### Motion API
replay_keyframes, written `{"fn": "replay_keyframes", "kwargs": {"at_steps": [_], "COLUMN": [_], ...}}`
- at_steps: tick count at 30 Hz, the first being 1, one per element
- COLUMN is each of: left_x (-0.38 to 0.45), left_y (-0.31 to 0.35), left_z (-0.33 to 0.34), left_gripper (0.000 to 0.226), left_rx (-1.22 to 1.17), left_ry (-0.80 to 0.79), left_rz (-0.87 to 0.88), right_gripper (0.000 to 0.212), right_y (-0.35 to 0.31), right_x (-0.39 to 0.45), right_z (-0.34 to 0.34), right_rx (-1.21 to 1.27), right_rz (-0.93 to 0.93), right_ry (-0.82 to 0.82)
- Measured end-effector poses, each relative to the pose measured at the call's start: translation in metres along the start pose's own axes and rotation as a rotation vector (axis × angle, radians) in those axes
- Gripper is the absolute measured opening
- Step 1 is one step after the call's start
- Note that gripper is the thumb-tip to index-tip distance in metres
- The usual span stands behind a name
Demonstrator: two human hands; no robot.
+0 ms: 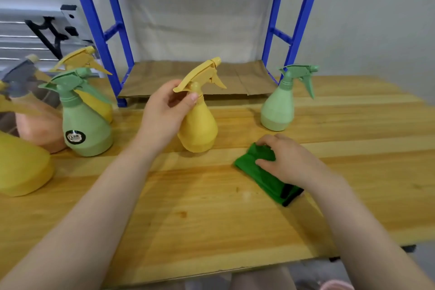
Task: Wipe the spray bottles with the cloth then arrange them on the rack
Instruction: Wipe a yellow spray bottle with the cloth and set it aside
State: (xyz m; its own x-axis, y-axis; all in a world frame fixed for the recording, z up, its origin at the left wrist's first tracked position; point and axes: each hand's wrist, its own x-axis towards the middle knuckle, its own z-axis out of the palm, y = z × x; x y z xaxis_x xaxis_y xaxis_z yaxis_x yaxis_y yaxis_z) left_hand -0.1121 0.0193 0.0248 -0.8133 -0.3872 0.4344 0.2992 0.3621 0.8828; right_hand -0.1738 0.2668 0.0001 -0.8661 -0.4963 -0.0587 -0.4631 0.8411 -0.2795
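Yellow plastic spray bottle [199,122] stands upright mid-surface, trigger nozzle pointing right; left hand [164,110] grips its neck just under the trigger head, thumb and fingers curled round it; base looks to be touching the wooden plank surface [211,219], though slight blur makes contact hard to confirm; right hand [286,160] rests on the folded dark-green cloth [266,175], fingers bent and pinching its upper fold, cloth lying flat on the surface just right of and nearer than the yellow bottle; pale-green plastic spray bottle [279,108] stands upright further right, apart from both hands, nozzle pointing right; cluster at left: pale-green spray bottle with round black label [84,125] in front, second yellow spray bottle [94,92] close behind it, peach-coloured bottle with a grey trigger head [37,122] beside them, blurred; large yellow bottle body [21,167] cut off by the left edge; blue metal rack [110,37] stands at the back of the surface, its lower shelf lined with brown cardboard [195,77], no bottle on that shelf; upper shelf edge only partly in view; grey wall [376,19] behind the rack.
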Motion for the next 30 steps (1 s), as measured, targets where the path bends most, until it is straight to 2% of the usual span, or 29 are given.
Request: {"fn": "replay_keyframes", "kwargs": {"at_steps": [4,7,11,14,20,23,26,30], "left_x": [0.003,0.001,-0.001,-0.002,-0.004,-0.003,-0.005,-0.007], "left_y": [-0.001,-0.007,-0.01,-0.011,-0.014,-0.014,-0.011,-0.011], "left_z": [-0.004,-0.009,-0.011,-0.014,-0.011,-0.01,-0.005,-0.003], "left_gripper": [0.012,0.012,0.01,0.01,0.011,0.012,0.012,0.014], "left_rx": [-0.049,-0.073,-0.125,-0.138,-0.079,-0.099,-0.134,-0.119], "left_ry": [0.024,0.049,0.11,0.133,0.12,0.127,0.111,0.101], "left_rz": [-0.022,-0.028,-0.045,-0.061,-0.044,-0.033,-0.033,-0.036], "right_gripper": [0.027,0.02,0.011,0.008,0.019,0.021,0.023,0.039], "right_y": [-0.006,0.0,-0.004,-0.026,-0.073,-0.081,-0.087,-0.089], "right_x": [-0.002,0.007,0.03,0.049,0.065,0.065,0.067,0.065], "right_z": [0.018,0.014,-0.008,-0.016,-0.011,0.007,0.03,0.047], "right_rx": [-0.023,0.06,0.454,0.669,1.059,1.093,1.004,0.842], "right_rz": [-0.064,-0.021,-0.035,-0.093,-0.31,-0.406,-0.409,-0.426], "right_ry": [0.224,0.217,0.108,0.21,0.264,0.355,0.415,0.392]}}
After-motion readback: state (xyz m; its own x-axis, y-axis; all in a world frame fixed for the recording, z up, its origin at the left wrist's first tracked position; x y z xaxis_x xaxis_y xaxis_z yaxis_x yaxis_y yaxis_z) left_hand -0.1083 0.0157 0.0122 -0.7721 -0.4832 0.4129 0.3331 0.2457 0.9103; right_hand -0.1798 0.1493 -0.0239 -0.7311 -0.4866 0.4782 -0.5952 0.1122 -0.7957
